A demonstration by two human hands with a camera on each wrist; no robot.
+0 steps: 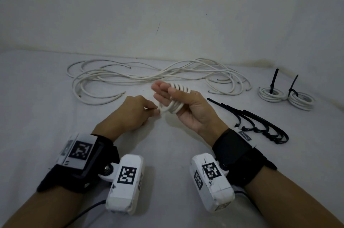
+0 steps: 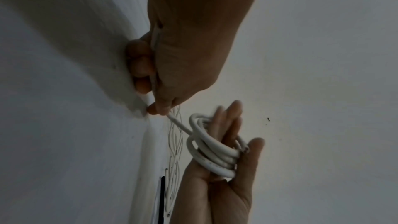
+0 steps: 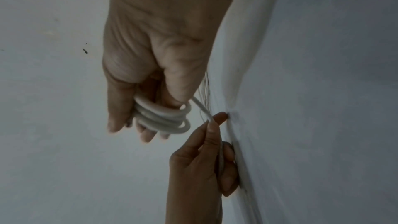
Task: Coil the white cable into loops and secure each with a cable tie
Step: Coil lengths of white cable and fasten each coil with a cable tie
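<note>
The left hand (image 1: 130,111) is held low over the desk (image 1: 37,108), knuckles up, with its fingers (image 2: 142,67) curled and the cable (image 2: 178,123) pinched between thumb and forefinger; the free end is run back through the closed fist. From that pinch the cable is led a short way toward 3 o'clock to the right hand (image 1: 188,108), which is raised palm-up. A coil (image 1: 175,101) of several turns is wound round the right fingers (image 1: 162,89), which are kept nearly straight and together, while the thumb is pressed against the turns from the side.

Behind the hands, at 12 o'clock, a heap of loose cables (image 1: 149,75) is spread across the desk. At 3 o'clock from the right wrist, a bunch of black ties (image 1: 260,125) is laid flat. Further out, at about 2 o'clock, two tied coils (image 1: 286,97) are set touching each other, each with a black tie tail standing up.
</note>
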